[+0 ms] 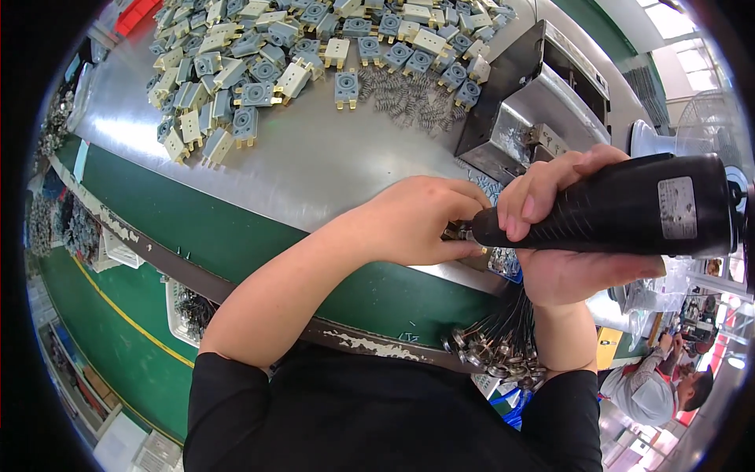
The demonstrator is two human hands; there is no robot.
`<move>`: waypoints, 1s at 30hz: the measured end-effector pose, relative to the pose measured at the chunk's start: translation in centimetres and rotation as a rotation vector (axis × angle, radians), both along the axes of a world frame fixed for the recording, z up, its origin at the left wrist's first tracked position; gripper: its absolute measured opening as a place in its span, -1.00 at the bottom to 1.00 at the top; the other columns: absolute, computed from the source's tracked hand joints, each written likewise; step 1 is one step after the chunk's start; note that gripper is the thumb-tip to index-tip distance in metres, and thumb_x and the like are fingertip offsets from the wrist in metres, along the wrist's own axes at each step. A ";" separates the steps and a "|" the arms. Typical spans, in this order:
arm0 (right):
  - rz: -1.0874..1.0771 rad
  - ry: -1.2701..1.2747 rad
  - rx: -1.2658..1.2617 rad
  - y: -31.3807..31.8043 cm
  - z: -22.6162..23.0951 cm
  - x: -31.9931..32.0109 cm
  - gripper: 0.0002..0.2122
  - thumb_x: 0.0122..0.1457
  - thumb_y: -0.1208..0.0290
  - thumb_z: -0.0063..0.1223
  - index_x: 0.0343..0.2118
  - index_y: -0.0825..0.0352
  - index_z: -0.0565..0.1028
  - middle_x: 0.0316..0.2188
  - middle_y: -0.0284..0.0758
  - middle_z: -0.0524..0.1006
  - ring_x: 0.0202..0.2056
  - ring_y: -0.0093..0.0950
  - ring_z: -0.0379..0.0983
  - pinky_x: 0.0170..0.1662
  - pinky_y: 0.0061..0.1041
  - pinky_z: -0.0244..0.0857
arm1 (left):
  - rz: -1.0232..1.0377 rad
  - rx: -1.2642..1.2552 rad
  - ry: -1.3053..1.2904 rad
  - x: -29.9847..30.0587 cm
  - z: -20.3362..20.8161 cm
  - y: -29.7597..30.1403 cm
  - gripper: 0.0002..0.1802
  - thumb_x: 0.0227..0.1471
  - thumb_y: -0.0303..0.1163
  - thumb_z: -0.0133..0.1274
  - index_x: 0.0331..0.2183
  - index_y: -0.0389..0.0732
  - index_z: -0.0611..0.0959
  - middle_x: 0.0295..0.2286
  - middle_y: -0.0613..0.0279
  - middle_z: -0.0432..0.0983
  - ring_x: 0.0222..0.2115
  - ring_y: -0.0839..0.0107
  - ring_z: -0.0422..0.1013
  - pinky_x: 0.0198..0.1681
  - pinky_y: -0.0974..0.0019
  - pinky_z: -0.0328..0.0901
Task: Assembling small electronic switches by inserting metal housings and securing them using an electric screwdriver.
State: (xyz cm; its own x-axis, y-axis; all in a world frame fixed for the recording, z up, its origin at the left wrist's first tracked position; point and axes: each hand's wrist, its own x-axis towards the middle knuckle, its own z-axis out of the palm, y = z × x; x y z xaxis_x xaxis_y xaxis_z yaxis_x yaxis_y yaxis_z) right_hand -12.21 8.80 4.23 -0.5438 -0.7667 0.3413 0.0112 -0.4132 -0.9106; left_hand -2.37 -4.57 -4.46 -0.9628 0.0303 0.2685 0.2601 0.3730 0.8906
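Observation:
My right hand is wrapped round a black electric screwdriver, which lies nearly level with its nose toward the left. My left hand is closed at that nose, thumb and fingers pinched round a small part that they mostly hide; only a bit of dark metal shows. Beneath the hands, small screws lie scattered beside a dark metal fixture. Farther off sits a loose heap of grey and cream blocks with brass tabs. Coil springs are strewn at the heap's near right side.
A bundle of black leads with metal ends hangs at the green bench's near edge. White baskets of parts stand below at the left. A red bin is at the far left. Another person works at the right.

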 end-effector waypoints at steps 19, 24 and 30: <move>0.037 -0.001 0.007 0.0 -0.6 0.6 0.06 -0.15 -0.74 -0.12 0.04 0.33 0.28 -0.56 -0.32 0.40 -0.63 -0.45 0.35 -0.51 -0.41 0.32 | 0.009 -0.018 0.005 0.2 -0.2 0.0 -0.66 -0.07 -0.22 0.38 -0.32 -0.27 0.71 -0.20 0.19 0.64 -0.30 0.11 0.58 -0.20 0.12 0.45; 0.022 0.082 -0.089 0.6 1.7 -0.9 0.11 0.01 -0.67 -0.14 0.32 0.36 0.16 -0.53 -0.28 0.42 -0.61 -0.40 0.34 -0.48 -0.36 0.31 | 0.029 -0.043 0.069 0.2 0.1 0.0 -0.70 -0.06 -0.27 0.37 -0.29 -0.23 0.74 -0.19 0.18 0.65 -0.22 0.11 0.58 -0.16 0.13 0.46; -0.169 0.141 0.033 1.7 3.8 -3.6 0.05 0.13 -0.59 -0.21 0.34 0.39 0.12 -0.42 -0.26 0.42 -0.47 -0.40 0.40 -0.31 -0.34 0.35 | 0.064 -0.096 0.206 0.3 -0.1 0.5 -0.67 -0.11 -0.35 0.43 -0.26 -0.24 0.74 -0.22 0.07 0.66 -0.15 0.10 0.60 -0.08 0.13 0.48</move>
State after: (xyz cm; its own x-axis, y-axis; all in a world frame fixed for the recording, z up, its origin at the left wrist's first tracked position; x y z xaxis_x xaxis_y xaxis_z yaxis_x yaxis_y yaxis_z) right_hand -15.80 10.54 8.04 -0.6142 -0.6809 0.3988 -0.1837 -0.3681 -0.9114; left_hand -2.03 -4.04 -4.52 -0.8888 0.0062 0.4582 0.4058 0.4750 0.7808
